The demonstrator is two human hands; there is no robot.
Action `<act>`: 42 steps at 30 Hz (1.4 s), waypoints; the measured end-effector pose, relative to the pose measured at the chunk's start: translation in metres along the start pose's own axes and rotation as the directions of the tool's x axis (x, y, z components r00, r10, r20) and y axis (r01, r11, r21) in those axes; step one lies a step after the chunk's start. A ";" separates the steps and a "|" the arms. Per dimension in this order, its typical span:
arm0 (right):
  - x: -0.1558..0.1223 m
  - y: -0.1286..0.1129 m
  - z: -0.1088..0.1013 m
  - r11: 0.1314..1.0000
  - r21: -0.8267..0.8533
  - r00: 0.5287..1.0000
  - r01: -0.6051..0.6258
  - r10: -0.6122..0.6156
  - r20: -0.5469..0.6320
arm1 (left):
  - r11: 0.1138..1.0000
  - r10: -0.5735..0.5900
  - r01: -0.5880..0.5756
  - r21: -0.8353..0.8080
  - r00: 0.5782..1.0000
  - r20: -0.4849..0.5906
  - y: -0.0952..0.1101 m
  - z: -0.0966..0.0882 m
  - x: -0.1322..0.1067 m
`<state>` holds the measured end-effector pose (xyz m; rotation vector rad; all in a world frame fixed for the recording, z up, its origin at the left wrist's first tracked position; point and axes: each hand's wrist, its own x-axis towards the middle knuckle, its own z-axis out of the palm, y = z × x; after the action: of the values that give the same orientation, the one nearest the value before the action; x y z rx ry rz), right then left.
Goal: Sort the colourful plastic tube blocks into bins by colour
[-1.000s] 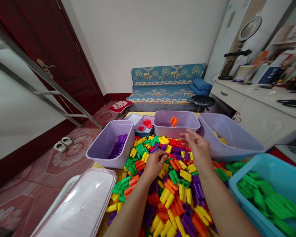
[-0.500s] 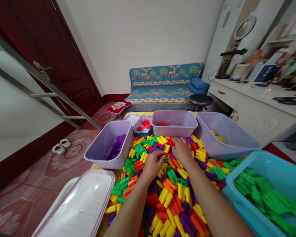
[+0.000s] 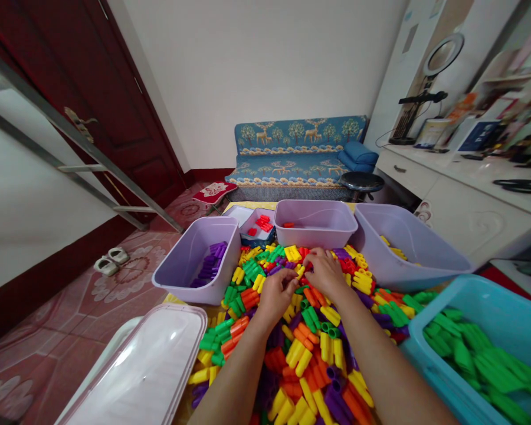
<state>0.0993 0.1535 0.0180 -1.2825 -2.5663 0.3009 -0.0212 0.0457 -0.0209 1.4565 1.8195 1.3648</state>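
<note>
A heap of coloured plastic tube blocks [image 3: 301, 348], yellow, green, orange, purple and red, covers the table in front of me. My left hand [image 3: 278, 293] rests on the heap with fingers curled down onto some blocks; what it grips is hidden. My right hand [image 3: 325, 273] lies just beyond it, fingers bent over red and orange blocks near the far side of the heap. A lilac bin [image 3: 340, 225] holding a few orange blocks stands right behind my hands.
A lilac bin [image 3: 181, 277] with purple blocks stands at left, a lilac bin [image 3: 425, 262] with yellow blocks at right. A blue bin [image 3: 508, 307] holds green blocks at near right. A small tray [image 3: 248, 227] holds red blocks. A clear lid [image 3: 150, 366] lies near left.
My right hand came back from above the middle bin, where orange blocks were falling in, and dropped onto the heap beside my left hand. The left hand barely moved.
</note>
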 end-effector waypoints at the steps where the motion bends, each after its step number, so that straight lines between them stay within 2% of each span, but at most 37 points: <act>1: -0.001 0.000 0.001 1.000 0.005 1.000 0.005 -0.005 -0.010 | 1.000 0.000 0.000 -0.005 1.000 -0.002 -0.001 0.000 0.000; 9: 0.000 0.000 0.003 0.999 0.041 1.000 0.004 -0.004 -0.007 | 1.000 -0.007 0.007 -0.002 1.000 -0.019 0.002 0.000 0.001; 14: 0.002 -0.001 0.009 0.998 0.061 0.998 0.007 -0.003 -0.070 | 1.000 -0.002 0.003 0.029 1.000 -0.012 0.002 0.000 0.000; 19: 0.012 0.001 0.010 0.999 0.033 0.997 -0.024 0.021 0.078 | 1.000 -0.004 0.004 0.019 1.000 -0.012 0.000 0.001 0.000; 21: 0.015 0.001 0.010 0.999 0.046 0.995 -0.025 0.020 0.100 | 1.000 -0.007 0.007 0.001 1.000 -0.010 0.001 0.000 0.000; 26: 0.011 0.004 0.006 0.991 0.129 0.999 -0.020 0.013 0.052 | 0.994 -0.016 0.013 -0.106 1.000 -0.022 0.004 0.000 0.000; 30: 0.001 0.006 0.006 0.970 0.241 1.000 -0.018 0.014 0.019 | 0.995 -0.037 0.032 -0.099 0.998 -0.048 0.005 0.000 -0.001; 32: -0.006 0.005 0.010 0.902 0.431 1.000 -0.013 0.003 0.023 | 0.997 -0.018 0.014 -0.081 0.999 -0.049 0.004 0.000 -0.002; 33: -0.010 0.004 0.013 0.826 0.563 1.000 -0.014 0.003 0.020 | 0.997 -0.004 0.001 -0.079 0.999 -0.047 0.004 0.000 -0.002; 35: -0.019 0.000 0.019 0.611 0.791 1.000 -0.014 0.015 0.007 | 0.993 0.012 -0.016 -0.113 0.999 -0.034 0.003 0.000 -0.002; 36: -0.023 -0.002 0.022 0.519 0.855 1.000 -0.016 0.025 0.004 | 0.989 0.007 -0.012 -0.150 0.999 -0.033 0.003 0.000 -0.002; 37: -0.028 -0.003 0.025 0.469 0.883 0.999 -0.018 0.037 0.001 | 0.981 -0.005 -0.003 -0.195 0.999 -0.038 0.002 0.001 -0.002; 39: -0.036 -0.006 0.029 0.428 0.903 0.997 -0.025 0.073 -0.007 | 0.957 -0.051 0.032 -0.290 0.997 -0.059 0.002 0.001 -0.001; 42: -0.044 -0.006 0.033 0.417 0.909 0.989 -0.031 0.143 -0.032 | 0.902 -0.150 0.093 -0.423 0.983 -0.103 0.004 0.000 0.001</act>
<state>0.1098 0.1126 -0.0173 -0.8982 -1.6710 1.3878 -0.0193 0.0462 -0.0177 1.0334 1.5357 1.6918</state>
